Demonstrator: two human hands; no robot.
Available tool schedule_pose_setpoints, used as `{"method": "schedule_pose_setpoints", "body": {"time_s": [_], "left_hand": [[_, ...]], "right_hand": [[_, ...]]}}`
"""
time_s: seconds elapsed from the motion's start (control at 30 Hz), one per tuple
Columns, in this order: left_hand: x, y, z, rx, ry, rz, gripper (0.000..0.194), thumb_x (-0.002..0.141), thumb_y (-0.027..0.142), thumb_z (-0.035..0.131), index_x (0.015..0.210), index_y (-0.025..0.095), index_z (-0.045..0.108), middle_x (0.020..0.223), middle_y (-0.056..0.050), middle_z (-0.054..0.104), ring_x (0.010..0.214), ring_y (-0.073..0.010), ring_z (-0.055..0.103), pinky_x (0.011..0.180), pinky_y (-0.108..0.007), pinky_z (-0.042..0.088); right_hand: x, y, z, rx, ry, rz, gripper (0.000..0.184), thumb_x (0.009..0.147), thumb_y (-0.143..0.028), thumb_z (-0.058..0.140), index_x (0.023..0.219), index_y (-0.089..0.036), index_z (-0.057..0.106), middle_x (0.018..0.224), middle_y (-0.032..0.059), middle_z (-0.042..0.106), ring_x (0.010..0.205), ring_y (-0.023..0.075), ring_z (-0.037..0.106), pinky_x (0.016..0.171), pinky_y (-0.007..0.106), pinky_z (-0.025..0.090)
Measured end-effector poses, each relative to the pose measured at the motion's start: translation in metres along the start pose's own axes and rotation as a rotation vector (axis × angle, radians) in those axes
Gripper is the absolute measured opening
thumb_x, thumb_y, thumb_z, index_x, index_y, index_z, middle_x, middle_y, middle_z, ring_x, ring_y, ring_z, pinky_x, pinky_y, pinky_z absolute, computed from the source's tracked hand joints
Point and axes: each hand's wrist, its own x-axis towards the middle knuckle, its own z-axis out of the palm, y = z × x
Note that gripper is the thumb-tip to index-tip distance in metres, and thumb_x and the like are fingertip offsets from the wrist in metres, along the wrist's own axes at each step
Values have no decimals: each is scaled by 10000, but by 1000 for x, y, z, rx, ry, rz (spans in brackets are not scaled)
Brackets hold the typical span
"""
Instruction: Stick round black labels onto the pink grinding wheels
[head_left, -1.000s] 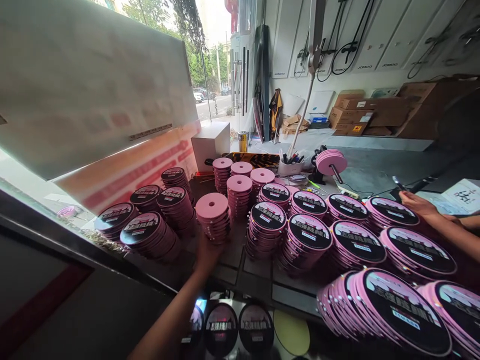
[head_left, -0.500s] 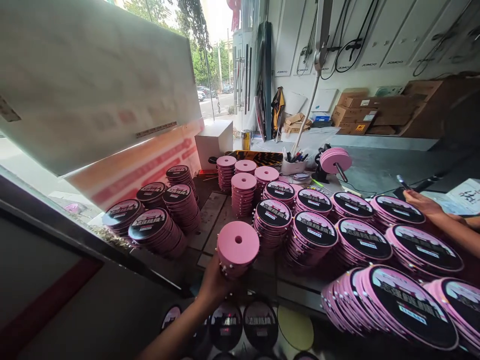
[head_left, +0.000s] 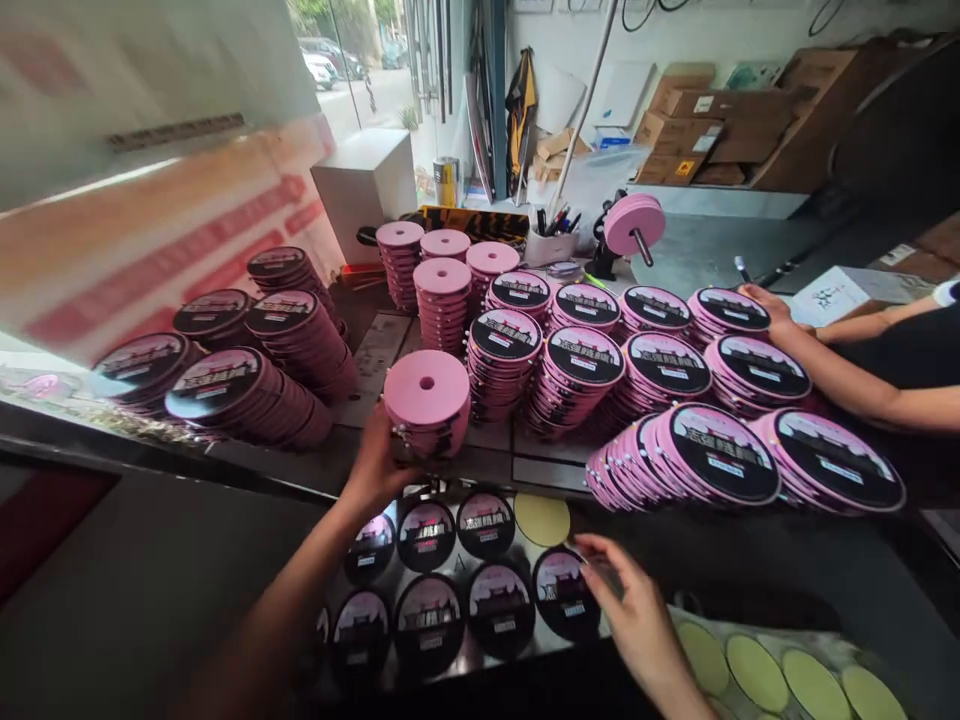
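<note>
My left hand (head_left: 375,455) is wrapped round the side of a short stack of pink foam discs (head_left: 427,388) with centre holes, whose top disc is plain pink. Pins with small pearly heads stick out of its side. My right hand (head_left: 626,595) is over a sheet of round labels (head_left: 461,562), printed black and pink with lettering. Its thumb and forefinger are at the upper right edge of one round label (head_left: 568,592), seemingly pinching it. Above that label, a bare yellowish circle (head_left: 541,520) shows on the sheet.
Several stacks of labelled pink discs (head_left: 585,355) crowd the table to the right, more (head_left: 214,385) stand left, by the window. Plain pink stacks (head_left: 442,277) are behind. A co-worker's hand (head_left: 769,305) with a pen-like thing is at right. A used backing sheet (head_left: 757,670) lies lower right.
The view has tilted downward, showing more of the label sheet. My right hand has come into view at the labels. My left hand still holds the pink stack.
</note>
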Motion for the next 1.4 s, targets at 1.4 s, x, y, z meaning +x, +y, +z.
{"method": "schedule_pose_setpoints", "body": {"time_s": [1.4], "left_hand": [[-82,66,120,-155,-877,207,438,872,230,346,1299,190,436,1358,-91,475,1311,-214,335,1079,-520,176]], "right_hand": [[-35,0,-12,-515,138,-532,168,805,-175,525,761,-241,673,821,74,675,806,231,632,715,364,517]]}}
